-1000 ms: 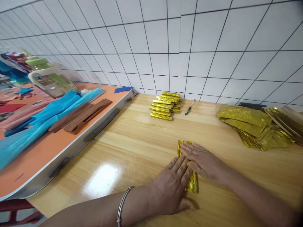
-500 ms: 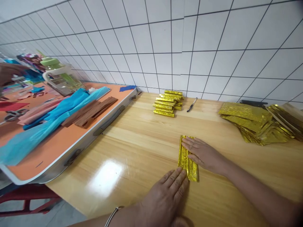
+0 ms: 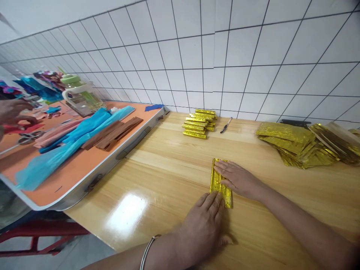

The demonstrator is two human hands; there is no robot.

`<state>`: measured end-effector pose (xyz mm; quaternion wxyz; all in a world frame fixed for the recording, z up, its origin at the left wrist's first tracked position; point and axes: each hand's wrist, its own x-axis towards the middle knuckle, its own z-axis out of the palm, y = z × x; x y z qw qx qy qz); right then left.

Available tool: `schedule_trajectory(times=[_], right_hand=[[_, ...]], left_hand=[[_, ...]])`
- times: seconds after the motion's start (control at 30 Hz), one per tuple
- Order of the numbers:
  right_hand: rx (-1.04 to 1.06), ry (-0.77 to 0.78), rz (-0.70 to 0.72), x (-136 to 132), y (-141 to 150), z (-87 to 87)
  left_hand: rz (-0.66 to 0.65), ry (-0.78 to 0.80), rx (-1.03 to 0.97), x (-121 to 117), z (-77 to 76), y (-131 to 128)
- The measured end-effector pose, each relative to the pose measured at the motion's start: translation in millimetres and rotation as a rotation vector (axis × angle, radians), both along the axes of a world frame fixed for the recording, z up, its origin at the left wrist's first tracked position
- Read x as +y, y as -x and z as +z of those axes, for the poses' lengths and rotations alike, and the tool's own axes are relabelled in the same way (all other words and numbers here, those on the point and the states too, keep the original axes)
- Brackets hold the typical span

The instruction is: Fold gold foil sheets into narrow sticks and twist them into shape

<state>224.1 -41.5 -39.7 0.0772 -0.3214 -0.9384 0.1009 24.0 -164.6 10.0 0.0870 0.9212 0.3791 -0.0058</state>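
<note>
A creased sheet of gold foil paper (image 3: pixel 216 183) lies lengthwise on the wooden table (image 3: pixel 157 176), with fold lines along its length. My right hand (image 3: pixel 237 178) rests flat on its upper part, fingers stretched out. At the sheet's near left end, my left hand (image 3: pixel 202 223) lies palm down with its fingertips on the foil; its thumb sticks out to the right. Both hands are open and grip nothing. Farther back sits a small pile of narrow folded gold foil strips (image 3: pixel 197 125).
A pen (image 3: pixel 226 125) lies right of the pile. Gold foil sheets (image 3: pixel 292 144) are heaped at right by the tiled wall (image 3: pixel 185 52). On the orange table (image 3: pixel 70 172) at left are blue and brown crepe paper (image 3: pixel 118 134), scissors (image 3: pixel 29 137), a bottle (image 3: pixel 81 95) and another person's hands (image 3: pixel 17 114).
My left hand slid down the foil toward me, then came back up slightly onto its near end. My right hand stayed on the upper part. Another person's hands came into view at left.
</note>
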Motion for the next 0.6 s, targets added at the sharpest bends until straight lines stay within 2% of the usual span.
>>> schedule_trajectory(times=[0.3,0.6], right_hand=[[0.045,0.021,0.002,1.3,0.6,-1.5],[0.04,0.19,0.13,4.0,-10.6,19.2]], left_hand=[[0.043,-0.022,0.0,1.5,3.8,-14.0],[-0.005,-0.054,0.028,-0.2,5.6,-12.8]])
